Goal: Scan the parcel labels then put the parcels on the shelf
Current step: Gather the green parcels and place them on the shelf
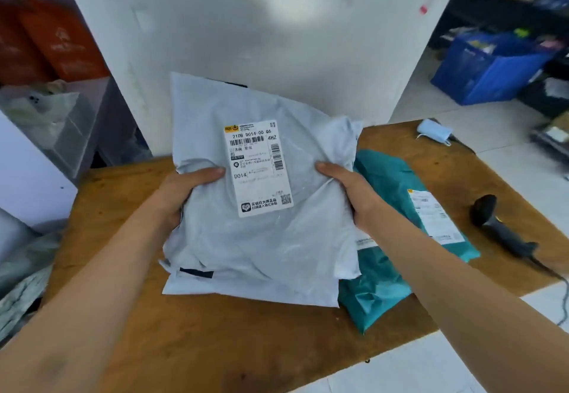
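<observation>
1. Grey parcel (255, 238) was held mid-frame over the desk (215, 331), label (258, 168) up.
2. Left grip (184, 192) and right grip (354, 192) each pinched a side edge, thumbs on top.
3. Teal parcel (385, 285) and scanner (492, 220) lay on the desk, right of frame.

- Bright, even indoor light; soft glare patch on glossy white wall panel (286, 8).
- Wide-angle bending at edges.
- Corners blurred: orange cardboard boxes (58, 45), blue plastic crate (480, 69).
- White printed shipping label (258, 168) sharp, readable.
- Faint sheen on crinkled pale grey plastic mailer bag (246, 238).
</observation>
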Demonstrator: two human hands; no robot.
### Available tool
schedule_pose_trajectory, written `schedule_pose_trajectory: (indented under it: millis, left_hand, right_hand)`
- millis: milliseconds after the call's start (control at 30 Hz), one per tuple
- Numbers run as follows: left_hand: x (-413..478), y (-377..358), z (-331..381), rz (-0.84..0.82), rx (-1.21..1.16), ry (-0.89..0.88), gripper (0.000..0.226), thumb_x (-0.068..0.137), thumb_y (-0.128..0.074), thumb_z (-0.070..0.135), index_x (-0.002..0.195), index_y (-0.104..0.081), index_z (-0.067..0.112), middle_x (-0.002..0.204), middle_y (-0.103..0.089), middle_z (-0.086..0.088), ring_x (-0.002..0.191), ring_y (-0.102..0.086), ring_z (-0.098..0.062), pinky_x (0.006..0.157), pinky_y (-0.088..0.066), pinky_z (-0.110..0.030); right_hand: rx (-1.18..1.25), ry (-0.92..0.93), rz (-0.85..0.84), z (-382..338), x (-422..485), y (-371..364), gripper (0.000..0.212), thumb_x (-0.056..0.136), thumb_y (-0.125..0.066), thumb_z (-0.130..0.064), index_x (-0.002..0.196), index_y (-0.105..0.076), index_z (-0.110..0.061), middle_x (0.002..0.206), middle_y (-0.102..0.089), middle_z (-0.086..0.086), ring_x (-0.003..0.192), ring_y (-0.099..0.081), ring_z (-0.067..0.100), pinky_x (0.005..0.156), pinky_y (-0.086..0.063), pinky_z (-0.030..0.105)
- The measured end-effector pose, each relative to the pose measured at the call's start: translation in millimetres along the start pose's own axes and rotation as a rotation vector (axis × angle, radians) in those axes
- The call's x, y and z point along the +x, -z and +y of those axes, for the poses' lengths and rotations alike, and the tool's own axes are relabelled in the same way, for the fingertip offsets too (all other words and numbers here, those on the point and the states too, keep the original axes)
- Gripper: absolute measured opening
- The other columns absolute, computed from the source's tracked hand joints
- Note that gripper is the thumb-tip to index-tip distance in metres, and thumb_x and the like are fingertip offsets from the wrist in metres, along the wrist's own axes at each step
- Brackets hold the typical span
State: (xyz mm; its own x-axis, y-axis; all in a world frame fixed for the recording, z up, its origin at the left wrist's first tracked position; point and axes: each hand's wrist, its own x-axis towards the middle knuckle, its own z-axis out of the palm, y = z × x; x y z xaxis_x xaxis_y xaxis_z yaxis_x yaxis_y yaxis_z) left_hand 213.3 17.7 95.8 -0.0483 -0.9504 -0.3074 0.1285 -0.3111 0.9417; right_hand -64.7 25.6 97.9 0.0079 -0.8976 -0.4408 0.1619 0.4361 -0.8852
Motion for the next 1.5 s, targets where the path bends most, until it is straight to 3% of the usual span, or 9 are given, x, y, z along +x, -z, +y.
schedule_pose_trajectory:
  millis: [100, 367, 567, 700, 767, 900, 1067, 1367, 1500]
  left_hand:
    - [11.4, -57.3, 45.7, -0.129, 0.0, -0.131, 0.056, 0.055, -0.081, 0.027, 0.101, -0.067, 0.0, 0.091, -0.074, -0.012, 0.081, -0.07, -0.023, 0.074, -0.058, -0.03]
    - [9.3, -319.5, 71.3, -0.438, -0.011, -0.301, 0.069, 0.049, -0.083, 0.031, 0.111, -0.068, 0.005, 0.102, -0.073, -0.014, 0.092, -0.071, -0.026, 0.074, -0.056, -0.03]
    - [-32.7, -555.6, 27.3, -0.616, -0.04, -0.263, 0.085, 0.037, -0.089, 0.04, 0.113, -0.067, 0.008, 0.107, -0.072, -0.012, 0.099, -0.069, -0.027, 0.093, -0.052, -0.043]
    - [-68.0, -691.3, 2.4, -0.75, -0.009, -0.251, 0.061, 0.046, -0.088, 0.031, 0.1, -0.072, 0.008, 0.093, -0.076, -0.008, 0.086, -0.072, -0.022, 0.084, -0.056, -0.038]
    - [-80.1, -749.0, -3.7, -0.803, 0.013, -0.264, 0.045, 0.053, -0.083, 0.025, 0.094, -0.072, 0.012, 0.087, -0.076, -0.005, 0.079, -0.073, -0.019, 0.076, -0.055, -0.032]
    - [-76.8, -852.3, -12.4, -0.909, 0.048, -0.234, 0.061, 0.048, -0.083, 0.032, 0.103, -0.072, 0.007, 0.094, -0.075, -0.011, 0.083, -0.072, -0.022, 0.069, -0.057, -0.028]
    - [-42.9, -970.3, -18.9, -0.926, 0.017, -0.264, 0.039, 0.053, -0.084, 0.02, 0.09, -0.073, 0.014, 0.085, -0.076, -0.005, 0.078, -0.072, -0.019, 0.065, -0.057, -0.025]
    - [15.6, -1185.3, 19.8, -0.978, 0.038, -0.297, 0.053, 0.041, -0.084, 0.027, 0.092, -0.071, 0.017, 0.083, -0.077, -0.003, 0.073, -0.073, -0.017, 0.059, -0.056, -0.025]
    - [40.0, -1273.7, 21.3, -0.916, 0.038, -0.336, 0.031, 0.06, -0.082, 0.019, 0.089, -0.072, 0.016, 0.086, -0.076, -0.007, 0.077, -0.072, -0.022, 0.069, -0.056, -0.03]
  right_hand:
    - [0.026, 0.163, 0.087, -50.3, -24.0, 42.6, 0.055, 0.069, -0.081, -0.034, 0.118, -0.065, -0.018, 0.105, -0.076, 0.002, 0.093, -0.073, 0.02, 0.072, -0.058, 0.028]
    - [0.04, 0.378, 0.451, -116.2, -128.3, 259.5, 0.077, 0.051, -0.085, -0.048, 0.118, -0.064, -0.017, 0.102, -0.075, 0.004, 0.092, -0.072, 0.024, 0.079, -0.056, 0.034]
    - [0.085, 0.446, 0.636, -115.9, -238.8, 470.2, 0.065, 0.054, -0.086, -0.042, 0.111, -0.069, -0.014, 0.097, -0.077, 0.006, 0.087, -0.073, 0.025, 0.077, -0.057, 0.034]
    - [0.135, 0.461, 0.765, -109.4, -293.0, 587.0, 0.076, 0.049, -0.088, -0.043, 0.114, -0.068, -0.01, 0.1, -0.076, 0.008, 0.09, -0.072, 0.027, 0.083, -0.057, 0.037]
    - [0.162, 0.458, 0.806, -107.4, -311.8, 635.9, 0.064, 0.059, -0.085, -0.039, 0.112, -0.069, -0.008, 0.098, -0.076, 0.009, 0.087, -0.072, 0.026, 0.079, -0.057, 0.035]
    - [0.211, 0.49, 0.862, -113.3, -326.5, 728.8, 0.036, 0.074, -0.078, -0.029, 0.102, -0.07, -0.009, 0.077, -0.077, 0.003, 0.066, -0.073, 0.017, 0.06, -0.057, 0.026]
    - [0.167, 0.497, 0.922, -142.9, -306.0, 838.1, 0.073, 0.057, -0.086, -0.041, 0.118, -0.064, -0.008, 0.097, -0.076, 0.009, 0.082, -0.073, 0.025, 0.071, -0.057, 0.033]
    - [0.165, 0.564, 0.906, -236.5, -264.4, 1033.2, 0.07, 0.048, -0.084, -0.04, 0.11, -0.068, -0.011, 0.097, -0.076, 0.011, 0.086, -0.071, 0.029, 0.078, -0.057, 0.037]
    - [0.142, 0.596, 0.874, -272.2, -242.2, 1123.5, 0.062, 0.056, -0.083, -0.038, 0.11, -0.068, -0.013, 0.091, -0.076, 0.007, 0.078, -0.071, 0.024, 0.068, -0.055, 0.031]
